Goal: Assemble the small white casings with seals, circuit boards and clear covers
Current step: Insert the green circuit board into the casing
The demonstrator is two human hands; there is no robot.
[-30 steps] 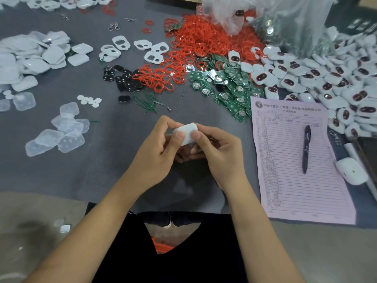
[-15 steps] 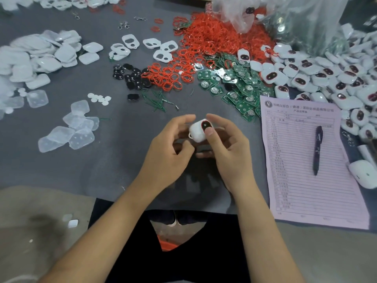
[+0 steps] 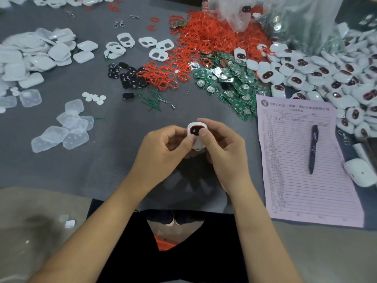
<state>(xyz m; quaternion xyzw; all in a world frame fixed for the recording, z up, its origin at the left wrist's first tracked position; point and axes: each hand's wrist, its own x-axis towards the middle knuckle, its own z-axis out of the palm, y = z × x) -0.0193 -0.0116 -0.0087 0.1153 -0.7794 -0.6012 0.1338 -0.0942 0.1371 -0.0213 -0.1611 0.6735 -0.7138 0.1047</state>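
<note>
White casing (image 3: 196, 137) pinched between both hands' fingers (image 3: 204, 133); thumb pressure could dislodge its red seal (image 3: 192, 127).

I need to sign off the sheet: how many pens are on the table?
1. A dark pen lies on the pink form, near its right edge. More might be hidden under the plastic bag.

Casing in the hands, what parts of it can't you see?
Head view:
- Casing lower half: hidden by left hand and right hand.
- Its dark window: right thumb covers part.
- Inside: closed, hidden.
- Paper print: too small to read.
</note>
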